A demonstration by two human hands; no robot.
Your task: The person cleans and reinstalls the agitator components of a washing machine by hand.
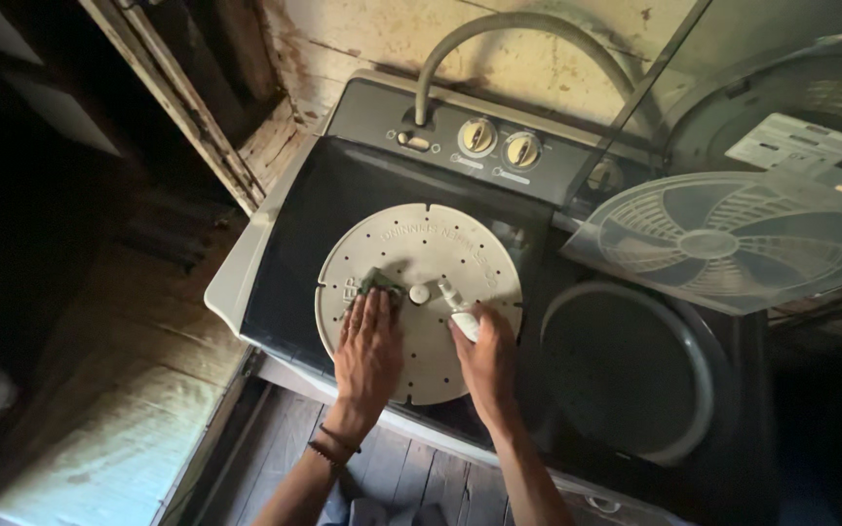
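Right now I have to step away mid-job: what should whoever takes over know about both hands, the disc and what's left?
Left hand: flat on a green scrub pad, pressing it on the round pale disc.
Right hand: grip on a small white spray bottle, nozzle toward the disc's centre knob.
The disc lies on the dark lid of the washing machine.
Done: cannot tell how much is scrubbed.
Left: probably the rest of the disc's face.

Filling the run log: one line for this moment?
left hand: pressing green cloth on round perforated disc | right hand: gripping small white bottle | disc on washing machine
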